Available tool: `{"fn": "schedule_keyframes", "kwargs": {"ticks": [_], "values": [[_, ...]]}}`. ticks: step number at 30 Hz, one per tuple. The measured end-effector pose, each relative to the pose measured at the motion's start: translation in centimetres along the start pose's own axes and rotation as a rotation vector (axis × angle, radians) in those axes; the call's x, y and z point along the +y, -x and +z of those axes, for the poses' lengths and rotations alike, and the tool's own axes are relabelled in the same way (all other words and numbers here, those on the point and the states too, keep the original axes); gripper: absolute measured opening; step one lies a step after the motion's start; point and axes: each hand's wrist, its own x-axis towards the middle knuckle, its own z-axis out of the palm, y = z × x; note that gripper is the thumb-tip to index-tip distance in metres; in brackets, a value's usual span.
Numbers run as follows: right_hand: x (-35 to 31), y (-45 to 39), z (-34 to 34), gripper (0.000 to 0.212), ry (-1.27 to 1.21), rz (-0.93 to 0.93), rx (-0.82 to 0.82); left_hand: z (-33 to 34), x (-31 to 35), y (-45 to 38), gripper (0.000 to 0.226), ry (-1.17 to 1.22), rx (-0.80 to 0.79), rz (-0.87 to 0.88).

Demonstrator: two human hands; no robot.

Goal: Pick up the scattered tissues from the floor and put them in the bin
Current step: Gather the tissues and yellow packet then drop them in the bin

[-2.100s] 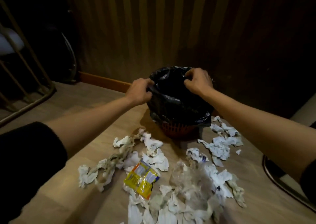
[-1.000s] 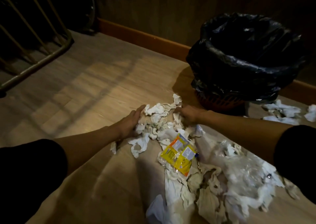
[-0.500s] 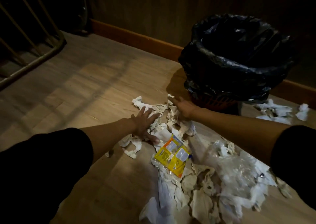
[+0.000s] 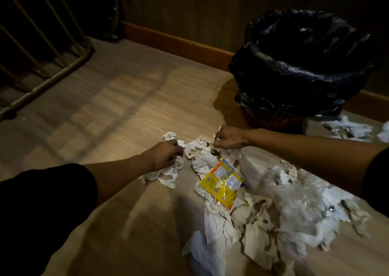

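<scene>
On the pale wood-plank floor (image 4: pixel 130 99), both hands work the far edge of the litter pile. Left hand (image 4: pixel 166 154) has fingers curled shut over a crumpled white tissue clump (image 4: pixel 168 173); right hand (image 4: pixel 229 138) pinches closed on nearby crumpled tissues (image 4: pixel 200 147), likely bunching them for one lift. Black-bagged round bin (image 4: pixel 294 65) stands just beyond, mouth open. Yellow plastic wrapper (image 4: pixel 221 183) lies on the tissues; most scraps not yet binned.

Both hands (image 4: pixel 166 154) (image 4: pixel 229 138) clutch tissues (image 4: pixel 197 149) beside the bin (image 4: pixel 294 65).
</scene>
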Motion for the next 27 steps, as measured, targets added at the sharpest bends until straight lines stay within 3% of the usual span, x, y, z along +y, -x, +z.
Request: {"fn": "schedule_keyframes", "kwargs": {"ticks": [2, 4, 6, 9, 11, 14, 18, 22, 27], "values": [[-0.5, 1.5, 0.0, 0.096, 0.001, 0.015, -0.114, -0.6, -0.1, -0.3, 0.028, 0.052, 0.037, -0.052], [-0.7, 2.1, 0.9, 0.11, 0.082, 0.022, -0.187, -1.0, 0.0, -0.7, 0.031, 0.092, 0.042, -0.068], [-1.0, 2.1, 2.5, 0.097, 0.234, -0.05, -0.197, -1.6, 0.7, -0.8, 0.045, 0.141, 0.005, -0.105], [-1.6, 2.1, 3.2, 0.06, 0.243, -0.103, -0.122, -2.2, 1.5, -0.1, 0.096, 0.176, -0.117, -0.095], [-2.2, 2.4, 2.2, 0.043, 0.264, -0.132, -0.102, -2.0, 1.6, 0.7, 0.107, -0.023, -0.278, -0.123], [-2.6, 2.8, 0.1, 0.034, 0.318, -0.131, -0.098, -1.5, 1.0, 1.9, 0.126, -0.322, -0.455, -0.098], [-1.5, 3.7, -1.4, 0.033, 0.365, -0.079, -0.185, -1.0, 0.0, 2.0, 0.121, -0.384, -0.36, -0.04], [0.4, 5.9, -2.5, 0.024, 0.355, -0.011, -0.162, -0.8, -0.5, 0.6, 0.097, -0.389, -0.2, -0.038], [2.1, 8.8, -3.7, 0.024, 0.257, 0.052, -0.098, 0.0, -1.6, -2.2, 0.1, -0.05, -0.349, -0.121]]}}
